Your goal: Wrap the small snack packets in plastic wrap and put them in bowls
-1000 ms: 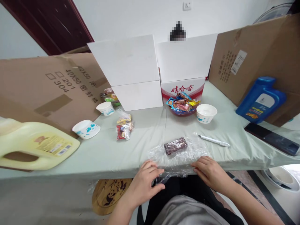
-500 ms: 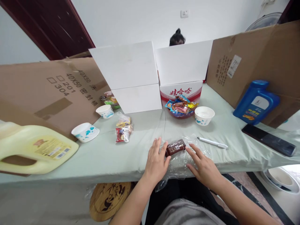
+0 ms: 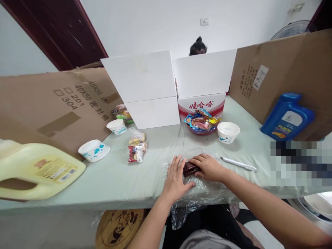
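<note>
A dark brown wrapped snack packet (image 3: 190, 169) lies on a clear plastic bag (image 3: 207, 190) near the table's front edge. My right hand (image 3: 209, 167) covers the packet's right end, with fingers over its top and the thumb along its near side. At the packet's left end rests my left hand (image 3: 174, 180), its fingers stretched out and its thumb apart, pointing right. The bag's crinkled film spreads beneath both hands and hangs over the edge. A white pen (image 3: 238, 163) lies to the right of my right hand.
A bowl of wrapped candies (image 3: 201, 126) and a white paper bowl (image 3: 228, 132) stand behind my hands. Small snack packs (image 3: 136, 152), tipped paper bowls (image 3: 94, 150) and a yellow jug (image 3: 52, 169) are leftward. A blue bottle (image 3: 287, 119) stands right. White boxes (image 3: 153, 112) screen a person opposite.
My right hand has moved left and closed over the right end of the brown packet. My left hand stays at the packet's left side. The view has tilted slightly.
</note>
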The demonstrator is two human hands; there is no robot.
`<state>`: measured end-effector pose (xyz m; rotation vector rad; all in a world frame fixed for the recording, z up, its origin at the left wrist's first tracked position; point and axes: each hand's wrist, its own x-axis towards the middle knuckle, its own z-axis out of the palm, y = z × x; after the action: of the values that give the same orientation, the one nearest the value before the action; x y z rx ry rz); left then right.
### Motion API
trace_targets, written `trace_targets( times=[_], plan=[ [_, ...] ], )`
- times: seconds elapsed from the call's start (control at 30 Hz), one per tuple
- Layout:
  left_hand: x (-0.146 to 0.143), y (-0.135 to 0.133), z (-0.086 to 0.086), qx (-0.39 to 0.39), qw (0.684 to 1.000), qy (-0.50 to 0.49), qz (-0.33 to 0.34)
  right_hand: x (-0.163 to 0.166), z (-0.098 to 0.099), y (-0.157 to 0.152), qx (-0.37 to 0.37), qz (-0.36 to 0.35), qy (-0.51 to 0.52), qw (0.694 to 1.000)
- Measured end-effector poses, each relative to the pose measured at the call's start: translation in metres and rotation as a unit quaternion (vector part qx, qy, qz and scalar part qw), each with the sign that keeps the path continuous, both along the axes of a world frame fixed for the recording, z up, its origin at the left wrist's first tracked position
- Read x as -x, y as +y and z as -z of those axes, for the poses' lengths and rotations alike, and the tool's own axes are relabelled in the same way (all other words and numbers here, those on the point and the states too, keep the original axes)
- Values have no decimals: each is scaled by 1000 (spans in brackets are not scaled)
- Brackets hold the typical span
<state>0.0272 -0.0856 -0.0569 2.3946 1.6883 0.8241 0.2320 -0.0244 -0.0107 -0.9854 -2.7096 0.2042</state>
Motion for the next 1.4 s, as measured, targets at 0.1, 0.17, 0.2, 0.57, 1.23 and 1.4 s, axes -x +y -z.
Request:
trace_targets(
  times=[0.1,0.17,0.2,0.57,1.23,1.4],
  plan=[
    [0,0,0,5,1000,-17,1,-6,-8,14,27,47,12,998],
    [0,0,0,8,1000,-30,2,-12,-18,26,33,99,37,994],
    [0,0,1,10,999,-35,1,-14,-26,34,20,116,58,991],
    [1,1,-2,39,999,-33,13,16,-75,139,-156,249,35,955],
    [-1,1,-10,43,999,-12,20,4,-55,132,-223,174,-8,959],
    [-1,1,-11,37,999,-15,24,-1,-64,130,-210,151,-40,965]
  ],
)
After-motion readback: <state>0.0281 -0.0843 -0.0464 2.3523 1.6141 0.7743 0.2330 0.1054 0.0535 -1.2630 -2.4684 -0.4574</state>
